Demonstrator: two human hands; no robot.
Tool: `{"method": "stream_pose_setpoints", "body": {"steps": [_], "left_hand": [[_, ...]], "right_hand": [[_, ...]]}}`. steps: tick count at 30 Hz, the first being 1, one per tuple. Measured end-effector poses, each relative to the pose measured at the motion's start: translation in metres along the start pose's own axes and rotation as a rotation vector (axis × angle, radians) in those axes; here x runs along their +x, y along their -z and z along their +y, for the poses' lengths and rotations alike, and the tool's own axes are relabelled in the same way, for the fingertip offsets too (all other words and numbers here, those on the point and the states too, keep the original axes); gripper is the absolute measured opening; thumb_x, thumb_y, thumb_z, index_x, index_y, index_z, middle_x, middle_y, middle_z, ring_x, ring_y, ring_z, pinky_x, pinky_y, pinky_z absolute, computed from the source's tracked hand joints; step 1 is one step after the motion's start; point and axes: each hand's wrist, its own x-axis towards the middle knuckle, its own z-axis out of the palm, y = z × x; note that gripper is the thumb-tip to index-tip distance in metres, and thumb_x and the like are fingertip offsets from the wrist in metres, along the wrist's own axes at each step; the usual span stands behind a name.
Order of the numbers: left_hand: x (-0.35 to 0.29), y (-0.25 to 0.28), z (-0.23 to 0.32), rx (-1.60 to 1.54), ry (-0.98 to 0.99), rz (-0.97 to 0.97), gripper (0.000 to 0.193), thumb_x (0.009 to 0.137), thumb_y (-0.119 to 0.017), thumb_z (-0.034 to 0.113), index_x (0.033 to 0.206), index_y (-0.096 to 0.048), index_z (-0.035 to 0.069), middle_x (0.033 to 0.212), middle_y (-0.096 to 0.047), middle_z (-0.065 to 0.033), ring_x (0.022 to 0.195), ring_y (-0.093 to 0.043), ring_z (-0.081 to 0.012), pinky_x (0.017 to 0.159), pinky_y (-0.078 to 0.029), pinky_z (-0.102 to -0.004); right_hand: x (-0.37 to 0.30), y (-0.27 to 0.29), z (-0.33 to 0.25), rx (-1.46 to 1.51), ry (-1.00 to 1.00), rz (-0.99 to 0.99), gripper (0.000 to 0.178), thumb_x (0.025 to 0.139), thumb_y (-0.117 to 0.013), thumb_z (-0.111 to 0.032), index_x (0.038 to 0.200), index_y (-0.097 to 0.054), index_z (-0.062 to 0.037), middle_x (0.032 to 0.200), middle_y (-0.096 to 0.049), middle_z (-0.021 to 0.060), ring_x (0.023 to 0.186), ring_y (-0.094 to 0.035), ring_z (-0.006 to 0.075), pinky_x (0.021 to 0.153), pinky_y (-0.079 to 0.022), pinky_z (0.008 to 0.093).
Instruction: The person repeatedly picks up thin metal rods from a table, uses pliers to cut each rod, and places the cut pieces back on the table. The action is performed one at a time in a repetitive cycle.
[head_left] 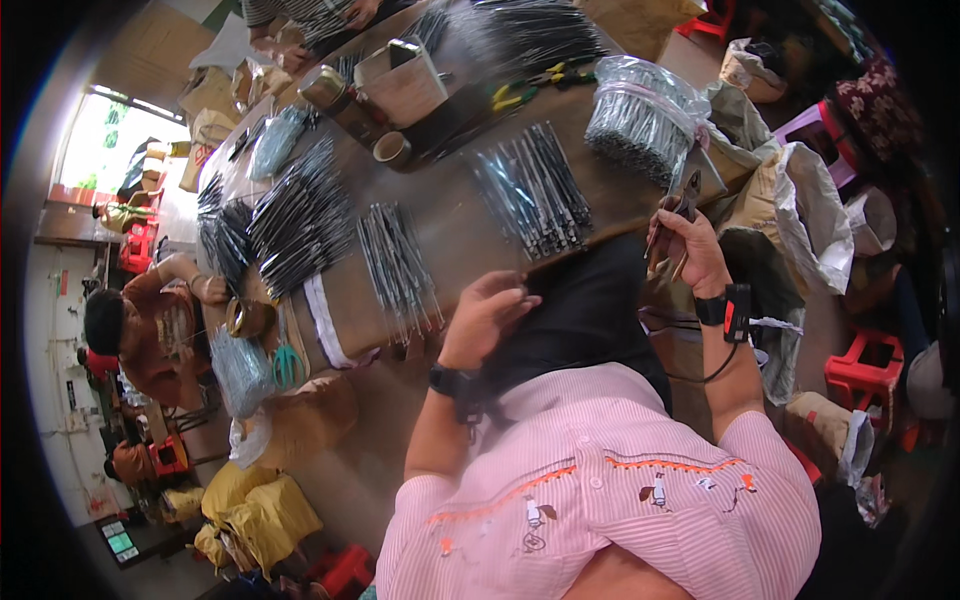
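Pliers [687, 203] in right hand [692, 246], table edge [615, 228] near

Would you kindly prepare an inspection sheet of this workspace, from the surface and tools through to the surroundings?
Surface: brown table, bearing several bundles.
Work items: pliers; thin dark rods lying in separate piles.
Clutter: cup, yellow-handled tools, plastic-wrapped bundle.
Hands: right hand holds the pliers; left hand is by the table's near edge, fingers partly curled, no held thing visible.
Cables: black cable at the right wrist's device.
Surroundings: seated person at left, red stool, yellow sacks.
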Motion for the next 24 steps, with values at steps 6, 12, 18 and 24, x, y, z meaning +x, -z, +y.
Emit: {"method": "stream_pose_setpoints", "body": {"steps": [6,12,18,24], "left_hand": [[0.003,-0.024,-0.007,0.042,-0.053,-0.098,0.021,0.081,-0.065,-0.002,0.101,-0.058,-0.001,0.094,-0.063,-0.0098,0.085,-0.068,-0.0248,0.077,-0.056,-0.031],[-0.002,-0.038,-0.005,0.097,-0.124,-0.106,0.017,0.08,-0.066,-0.002,0.095,-0.059,0.0,0.09,-0.064,-0.0093,0.08,-0.068,-0.0215,0.07,-0.056,-0.0284],[-0.006,-0.04,-0.005,0.153,-0.23,-0.091,0.013,0.079,-0.067,-0.002,0.09,-0.061,-0.001,0.084,-0.066,-0.0084,0.076,-0.067,-0.0174,0.069,-0.054,-0.0259],[-0.005,-0.038,-0.005,0.21,-0.255,-0.092,0.014,0.079,-0.068,-0.001,0.091,-0.062,-0.002,0.084,-0.067,-0.0084,0.075,-0.066,-0.0159,0.069,-0.054,-0.0252]], "right_hand": [[-0.021,-0.062,0.019,-0.122,0.045,-0.003,0.017,0.085,-0.065,-0.004,0.099,-0.056,-0.0032,0.083,-0.066,0.0106,0.072,-0.066,0.0201,0.067,-0.055,0.0315],[-0.033,-0.092,0.035,-0.211,0.119,-0.009,0.015,0.086,-0.066,-0.006,0.097,-0.057,-0.003,0.085,-0.067,0.0088,0.075,-0.067,0.0167,0.067,-0.055,0.0284],[-0.04,-0.099,0.043,-0.401,0.151,-0.044,0.012,0.086,-0.067,-0.005,0.094,-0.059,-0.0028,0.082,-0.066,0.007,0.072,-0.065,0.0142,0.065,-0.053,0.0258],[-0.05,-0.112,0.063,-0.424,0.135,-0.097,0.013,0.085,-0.067,-0.003,0.096,-0.059,-0.0008,0.078,-0.066,0.0063,0.063,-0.063,0.0117,0.05,-0.048,0.0218]]}}
